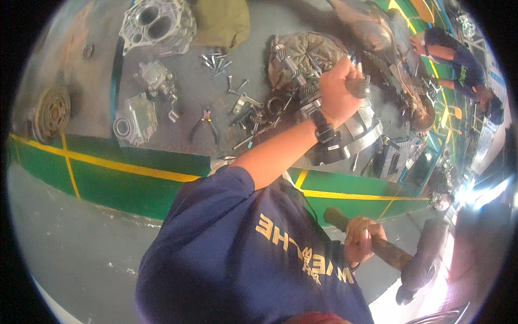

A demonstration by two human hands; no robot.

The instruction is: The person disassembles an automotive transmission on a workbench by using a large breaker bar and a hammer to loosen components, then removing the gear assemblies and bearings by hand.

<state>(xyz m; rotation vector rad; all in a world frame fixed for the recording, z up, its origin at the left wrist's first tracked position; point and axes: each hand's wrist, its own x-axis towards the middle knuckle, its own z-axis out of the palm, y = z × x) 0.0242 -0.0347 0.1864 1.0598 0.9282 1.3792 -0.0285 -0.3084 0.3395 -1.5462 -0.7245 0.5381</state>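
My left hand [341, 92], a watch at its wrist, is closed in a fist around a short cylindrical metal piece [358, 87] with a round dark end. It is above a large ribbed metal housing [362, 132] on the bench, beside a geared shaft [288, 63] and a crumpled grey-brown cloth [318, 47]. Lower down, close to my torso, my right hand [365, 237] grips the brown handle of a mallet [426, 254]. The mallet's thick dark head points right, away from the bench. What the left fist's underside touches is hidden.
Loose bolts [217, 62], pliers [205, 124], a silver cover [136, 120] and a big gearbox casing [156, 27] lie to the left. A round disc [52, 112] rests at far left. Another person [458, 62] leans in at the far right, near more parts.
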